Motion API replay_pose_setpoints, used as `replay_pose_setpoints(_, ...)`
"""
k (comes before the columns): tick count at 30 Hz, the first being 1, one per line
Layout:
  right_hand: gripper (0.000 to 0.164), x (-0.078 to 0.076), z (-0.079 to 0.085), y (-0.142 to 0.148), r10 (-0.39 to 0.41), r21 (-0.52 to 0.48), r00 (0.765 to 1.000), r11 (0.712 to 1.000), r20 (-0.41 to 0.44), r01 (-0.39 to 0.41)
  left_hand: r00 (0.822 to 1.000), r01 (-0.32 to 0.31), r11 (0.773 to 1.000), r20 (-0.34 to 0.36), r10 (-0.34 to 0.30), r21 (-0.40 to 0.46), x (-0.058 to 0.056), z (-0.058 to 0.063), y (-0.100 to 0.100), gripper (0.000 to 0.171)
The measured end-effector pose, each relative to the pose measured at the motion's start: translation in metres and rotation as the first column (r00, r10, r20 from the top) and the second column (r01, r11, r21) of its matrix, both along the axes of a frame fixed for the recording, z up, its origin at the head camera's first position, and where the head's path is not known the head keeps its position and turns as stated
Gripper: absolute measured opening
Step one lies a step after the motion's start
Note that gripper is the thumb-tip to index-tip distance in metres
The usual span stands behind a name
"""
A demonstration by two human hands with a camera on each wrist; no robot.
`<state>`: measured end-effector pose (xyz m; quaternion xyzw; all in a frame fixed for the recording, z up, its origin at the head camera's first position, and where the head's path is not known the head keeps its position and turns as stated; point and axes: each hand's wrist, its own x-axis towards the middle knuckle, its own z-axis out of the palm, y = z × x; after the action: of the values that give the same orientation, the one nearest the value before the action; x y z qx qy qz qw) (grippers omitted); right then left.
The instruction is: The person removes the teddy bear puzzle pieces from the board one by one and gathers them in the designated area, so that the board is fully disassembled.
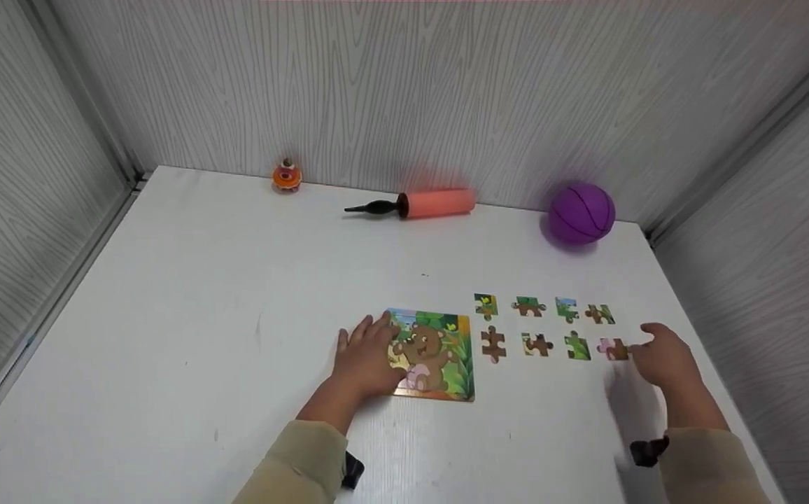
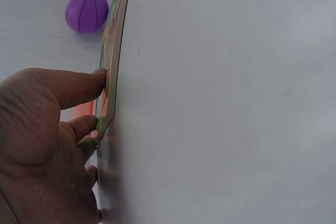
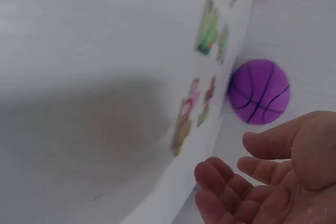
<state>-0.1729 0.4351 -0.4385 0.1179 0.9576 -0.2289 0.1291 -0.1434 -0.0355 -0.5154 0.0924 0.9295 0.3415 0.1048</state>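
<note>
A square jigsaw puzzle board [image 1: 439, 357] with a printed bear lies flat on the white table. My left hand [image 1: 369, 357] rests on its left side, fingers spread; in the left wrist view, thumb [image 2: 84, 88] and fingertips touch the board [image 2: 116, 51] near its edge. To the right of the board lie several loose puzzle pieces in two rows. My right hand [image 1: 663, 355] hovers beside the pink and brown piece [image 1: 613, 348] at the right end of the near row. Its fingers are loosely bent and hold nothing in the right wrist view.
Along the back wall are a small orange toy [image 1: 287, 176], a hand pump [image 1: 439, 203] with a black nozzle, and a purple ball [image 1: 581, 213]. Far-row pieces include a green and brown one [image 1: 529, 306]. Grey wood-grain panels [image 1: 376, 84] enclose the table.
</note>
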Motion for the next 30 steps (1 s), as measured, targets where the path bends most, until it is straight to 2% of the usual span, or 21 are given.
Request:
replay_pose_setpoints(4, 0.055, 0.008, 0.008, -0.050, 0.087, -0.091, 0.987, 0.991, -0.131, -0.100, 1.000, -0.004, 1.000, 0.004, 0.004, -0.003, -0.001, -0.001, -0.001, 0.074)
replay_pose_setpoints(8, 0.049, 0.018, 0.002, -0.107, 0.163, -0.154, 0.966, 0.969, -0.199, -0.195, 1.000, -0.005, 1.000, 0.013, 0.005, -0.002, 0.000, -0.002, -0.001, 0.075)
replay_pose_setpoints(11, 0.046, 0.027, -0.007, -0.153, 0.220, -0.209, 0.955, 0.943, -0.198, -0.260, 1.000, 0.001, 1.000, 0.013, -0.001, -0.002, 0.000, -0.002, 0.000, 0.075)
replay_pose_setpoints(14, 0.042, 0.036, -0.016, -0.195, 0.288, -0.279, 0.942, 0.903, -0.174, -0.328, 1.000, 0.008, 1.000, 0.011, -0.008, -0.001, -0.001, 0.000, 0.001, 0.075)
replay_pose_setpoints(20, 0.044, 0.048, -0.040, -0.253, 0.418, -0.356, 0.898, 0.825, -0.139, -0.439, 1.000, 0.022, 1.000, 0.018, -0.022, -0.006, -0.001, 0.003, 0.000, 0.074)
replay_pose_setpoints(24, 0.049, 0.052, -0.055, -0.273, 0.455, -0.331, 0.882, 0.818, -0.125, -0.470, 0.999, 0.030, 0.999, 0.013, -0.030, -0.012, -0.001, 0.003, -0.001, 0.072)
replay_pose_setpoints(30, 0.055, 0.053, -0.061, -0.280, 0.455, -0.262, 0.883, 0.843, -0.116, -0.469, 1.000, 0.027, 0.999, 0.016, -0.027, -0.017, -0.002, 0.006, -0.001, 0.072)
